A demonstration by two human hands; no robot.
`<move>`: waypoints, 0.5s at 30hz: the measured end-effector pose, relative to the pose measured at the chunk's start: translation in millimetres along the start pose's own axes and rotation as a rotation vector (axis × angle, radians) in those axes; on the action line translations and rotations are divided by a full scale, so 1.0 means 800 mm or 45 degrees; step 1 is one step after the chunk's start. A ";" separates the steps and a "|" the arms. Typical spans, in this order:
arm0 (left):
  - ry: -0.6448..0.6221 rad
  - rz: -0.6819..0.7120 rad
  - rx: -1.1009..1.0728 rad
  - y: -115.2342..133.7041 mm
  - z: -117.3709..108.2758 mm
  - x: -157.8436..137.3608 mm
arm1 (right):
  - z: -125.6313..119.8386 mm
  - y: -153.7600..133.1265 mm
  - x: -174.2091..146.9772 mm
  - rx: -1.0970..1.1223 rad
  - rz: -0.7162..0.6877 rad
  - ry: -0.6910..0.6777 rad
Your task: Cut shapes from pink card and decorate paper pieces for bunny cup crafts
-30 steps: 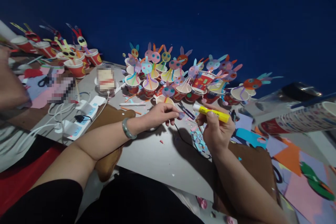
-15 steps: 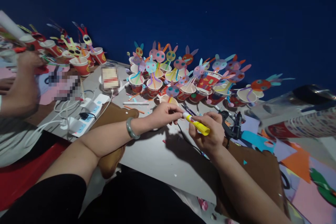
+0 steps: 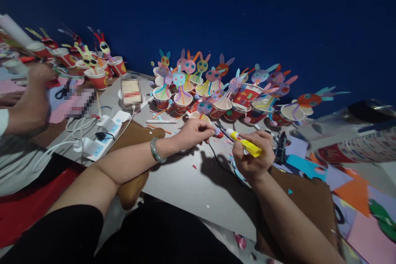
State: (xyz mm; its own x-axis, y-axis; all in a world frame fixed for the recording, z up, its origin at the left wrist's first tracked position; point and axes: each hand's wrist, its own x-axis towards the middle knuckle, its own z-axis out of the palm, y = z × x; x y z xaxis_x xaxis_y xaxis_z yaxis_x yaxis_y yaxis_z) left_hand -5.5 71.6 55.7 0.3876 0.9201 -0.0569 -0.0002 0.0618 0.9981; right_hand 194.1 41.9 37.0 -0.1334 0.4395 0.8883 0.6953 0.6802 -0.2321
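My right hand (image 3: 255, 154) is closed around a yellow glue stick (image 3: 247, 144), its white end pointing up and left. Across a small gap, my left hand (image 3: 198, 134) pinches a small pale lilac paper piece (image 3: 217, 131) between thumb and fingertips. A green bangle (image 3: 156, 151) circles the left wrist. Just beyond the left fingers stands a paper cup with a lilac rabbit-like paper head (image 3: 204, 107). Dark scissors (image 3: 223, 128) lie on the table behind the gap between my hands.
Several red paper cups (image 3: 182, 102) with paper animal figures line the blue wall. A power strip (image 3: 111, 134) with white cables lies left, near a co-worker's arm (image 3: 31, 95). Right are a black marker (image 3: 281, 148), coloured paper (image 3: 352, 189), a clear bottle (image 3: 337, 119) and stacked cups (image 3: 355, 146).
My right hand has drawn the glue stick to the right, away from the left fingertips. The left hand stays nearly in place with the lilac piece, which now shows more clearly.
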 end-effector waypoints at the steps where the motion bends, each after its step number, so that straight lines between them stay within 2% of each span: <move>1: 0.003 -0.026 -0.010 0.000 0.000 0.000 | 0.000 -0.002 0.000 0.026 0.003 0.023; 4: -0.021 -0.048 -0.029 0.000 0.001 0.001 | 0.001 -0.011 -0.001 0.088 0.006 -0.047; 7: -0.074 0.025 -0.018 -0.004 0.001 0.001 | 0.003 -0.017 0.000 0.128 0.004 -0.144; 11: -0.072 0.128 0.018 -0.011 0.001 0.001 | 0.005 -0.014 -0.002 0.084 0.029 -0.159; 15: -0.038 0.119 0.023 -0.012 -0.001 0.001 | 0.005 -0.005 -0.004 0.013 0.074 -0.144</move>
State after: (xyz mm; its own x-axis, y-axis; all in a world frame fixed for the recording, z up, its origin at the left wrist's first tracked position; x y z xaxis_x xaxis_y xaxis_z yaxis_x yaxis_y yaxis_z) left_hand -5.5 72.2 45.7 0.4139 0.9096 0.0374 -0.0215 -0.0313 0.9993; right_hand 188.7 40.4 33.6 -0.1725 0.5413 0.8229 0.6970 0.6574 -0.2863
